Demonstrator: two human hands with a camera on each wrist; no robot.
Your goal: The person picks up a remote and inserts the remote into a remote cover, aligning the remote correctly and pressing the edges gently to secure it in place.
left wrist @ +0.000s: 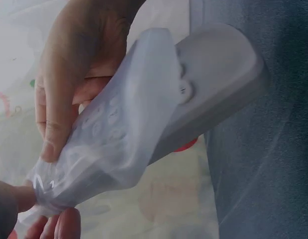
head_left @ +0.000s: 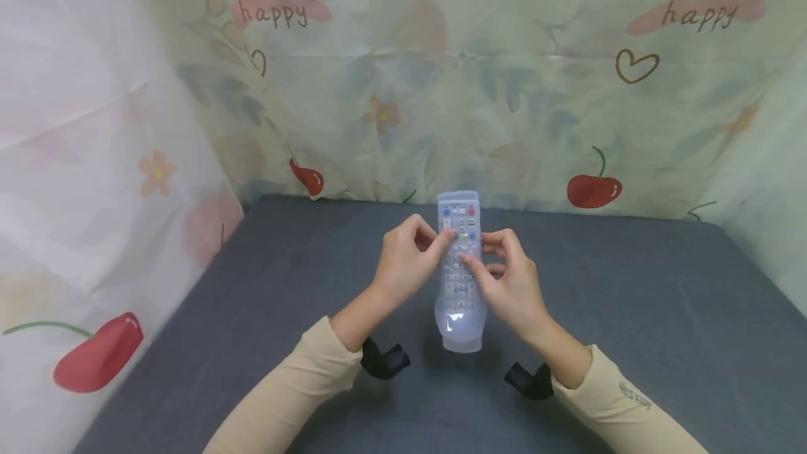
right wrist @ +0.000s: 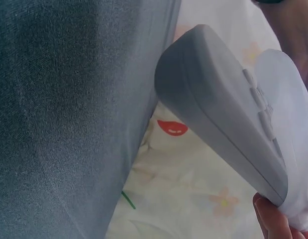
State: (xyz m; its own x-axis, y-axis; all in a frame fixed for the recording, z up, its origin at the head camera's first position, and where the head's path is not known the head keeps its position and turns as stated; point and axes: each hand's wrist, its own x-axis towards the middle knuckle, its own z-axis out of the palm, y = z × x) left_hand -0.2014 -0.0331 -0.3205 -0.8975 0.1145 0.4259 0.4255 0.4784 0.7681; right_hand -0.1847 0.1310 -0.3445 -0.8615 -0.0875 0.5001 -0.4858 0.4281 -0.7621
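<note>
A light grey remote control (left wrist: 218, 64) is partly inside a translucent sleeve-like cover (head_left: 458, 293), held up over the table with its button side showing in the head view. The cover's lower part flares away from the buttons, and the near end of the remote is bare in both wrist views. My left hand (head_left: 403, 258) pinches the covered remote on its left side, thumb on the face. From the right, my right hand (head_left: 513, 286) grips it with the thumb across the buttons and fingers at the edge and behind. Buttons show through the cover.
Below the hands lies a dark grey tabletop (head_left: 284, 265). Patterned curtains (head_left: 429, 125) with cherries, flowers and hearts hang at the back and on both sides. A black strap piece (head_left: 386, 361) shows at the left wrist, and another black piece (head_left: 531, 380) at the right.
</note>
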